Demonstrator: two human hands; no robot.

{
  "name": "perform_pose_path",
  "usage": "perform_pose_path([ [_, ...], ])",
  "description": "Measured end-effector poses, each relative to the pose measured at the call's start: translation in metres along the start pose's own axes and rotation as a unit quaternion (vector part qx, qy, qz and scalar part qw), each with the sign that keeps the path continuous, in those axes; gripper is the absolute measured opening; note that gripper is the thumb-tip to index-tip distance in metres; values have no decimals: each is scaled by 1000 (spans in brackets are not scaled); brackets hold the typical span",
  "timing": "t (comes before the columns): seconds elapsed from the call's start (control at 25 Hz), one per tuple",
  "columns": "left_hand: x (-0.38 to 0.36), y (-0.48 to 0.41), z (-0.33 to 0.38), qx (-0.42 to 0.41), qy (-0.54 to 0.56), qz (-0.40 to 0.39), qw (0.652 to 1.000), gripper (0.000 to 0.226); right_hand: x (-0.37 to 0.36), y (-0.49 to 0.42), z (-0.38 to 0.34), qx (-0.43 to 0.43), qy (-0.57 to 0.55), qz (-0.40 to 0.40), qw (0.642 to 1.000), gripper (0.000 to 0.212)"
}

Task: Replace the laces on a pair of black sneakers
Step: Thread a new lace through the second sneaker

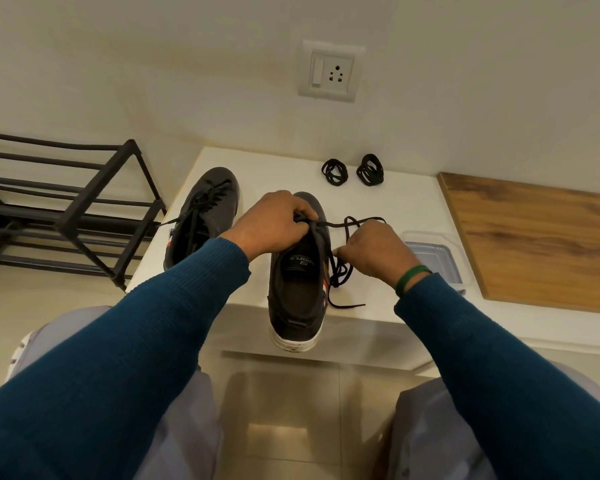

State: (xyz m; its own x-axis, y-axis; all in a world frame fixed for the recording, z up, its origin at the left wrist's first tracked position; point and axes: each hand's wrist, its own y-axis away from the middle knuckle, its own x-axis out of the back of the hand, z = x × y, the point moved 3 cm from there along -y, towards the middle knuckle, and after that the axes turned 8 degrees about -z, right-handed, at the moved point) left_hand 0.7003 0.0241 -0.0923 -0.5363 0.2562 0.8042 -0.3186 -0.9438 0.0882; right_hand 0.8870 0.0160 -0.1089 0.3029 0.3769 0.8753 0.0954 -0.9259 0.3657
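A black sneaker (297, 299) with a white sole stands on the white table (388, 199), its heel over the front edge. My left hand (274, 225) lies over its tongue area and pinches the black lace (340, 271) at the eyelets. To the right of the shoe, my right hand (378, 251) pinches a loose run of the same lace, which loops and trails onto the table. The second black sneaker (205, 216) rests at the left, still laced. Two coiled black laces (334, 172) (370, 169) sit at the back of the table.
A black metal rack (70, 206) stands left of the table. A clear plastic box (433, 258) sits by my right wrist, beside a wooden board (541, 237). A wall socket (329, 72) is above. My knees are below the table edge.
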Motion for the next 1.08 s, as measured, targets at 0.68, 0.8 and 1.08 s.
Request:
perform_pose_path([
  [0.68,13,21,7,39,5,-16,999,39,11,-24,23,125,6,21,992,38],
  [0.8,14,23,7,52,4,-8,999,40,4,-29,23,145,86,51,984,37],
  [1.08,19,25,8,121,13,-18,992,33,11,-38,14,100,192,155,964,18],
])
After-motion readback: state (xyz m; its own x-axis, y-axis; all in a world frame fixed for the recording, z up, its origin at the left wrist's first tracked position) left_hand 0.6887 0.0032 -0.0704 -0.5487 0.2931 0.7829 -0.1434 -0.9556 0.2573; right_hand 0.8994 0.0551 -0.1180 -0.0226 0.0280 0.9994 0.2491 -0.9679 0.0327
